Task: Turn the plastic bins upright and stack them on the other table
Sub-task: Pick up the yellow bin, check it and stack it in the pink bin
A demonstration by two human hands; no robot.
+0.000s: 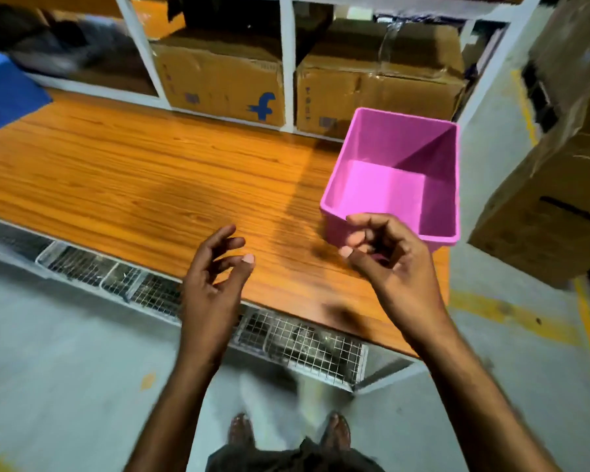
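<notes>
A pink plastic bin (389,185) stands upright and empty on the right end of a wooden table (143,178). My right hand (385,264) hovers just in front of the bin's near rim, fingers curled loosely, holding nothing; I cannot tell whether it touches the bin. My left hand (215,274) is over the table's front edge, to the left of the bin, with fingers spread and empty. No other bin is in view.
White shelving behind the table holds two cardboard boxes (225,80) (378,83). A large cardboard box (552,185) stands at the right. Wire mesh trays (297,338) run under the table's front edge. A blue mat (4,90) lies at the far left.
</notes>
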